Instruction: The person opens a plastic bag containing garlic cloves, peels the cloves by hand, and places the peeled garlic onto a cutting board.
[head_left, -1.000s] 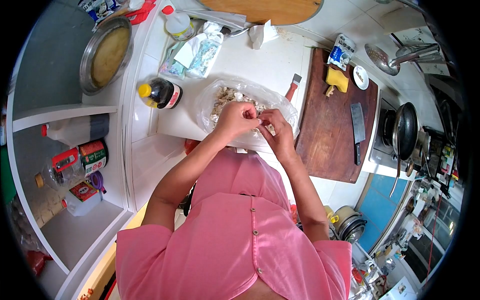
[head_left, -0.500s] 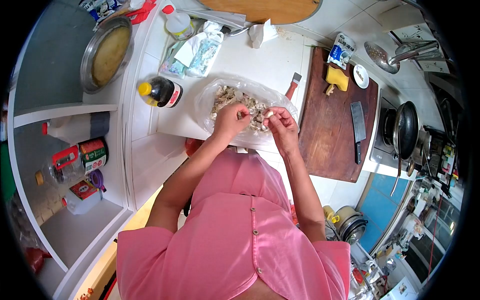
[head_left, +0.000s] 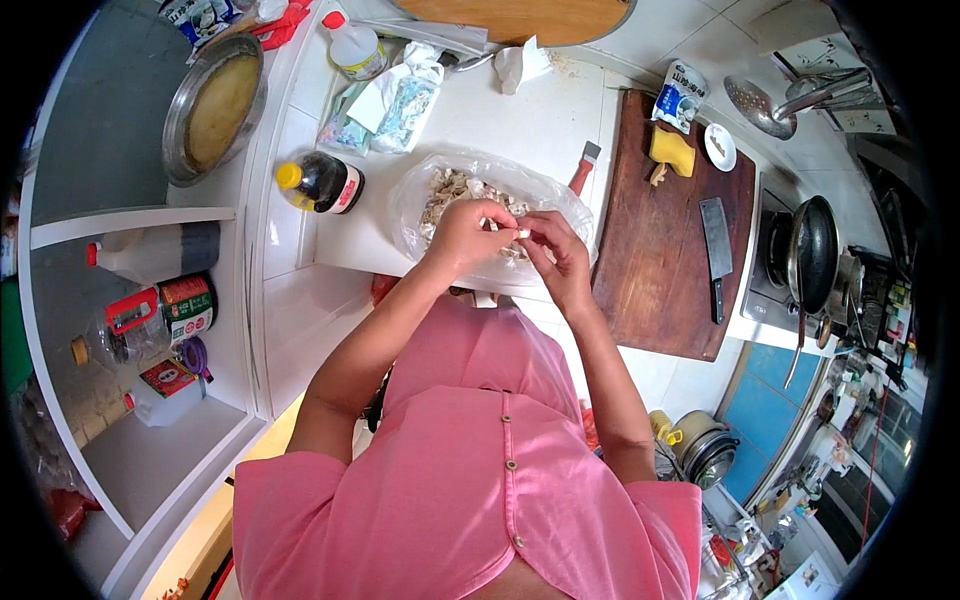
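A clear plastic bag (head_left: 405,200), spread open on the white counter, holds a heap of whitish and brown pieces (head_left: 455,190). Over it, my left hand (head_left: 467,235) and my right hand (head_left: 556,258) meet with their fingertips closed in a pinch. Between them is a small white piece (head_left: 523,233), pale and clove-like; its exact kind does not show clearly. My hands cover part of the heap.
On the right lie a brown cutting board (head_left: 650,270), a cleaver (head_left: 715,245), a yellow cloth (head_left: 672,152) and a small white dish (head_left: 719,147). A red-handled scraper (head_left: 582,170) is beside the bag. A dark sauce bottle (head_left: 325,182) stands left; a wok (head_left: 815,255) sits far right.
My hands were apart, with the white piece in my right fingertips. They have come together, and the fingertips of my left hand now touch the piece too.
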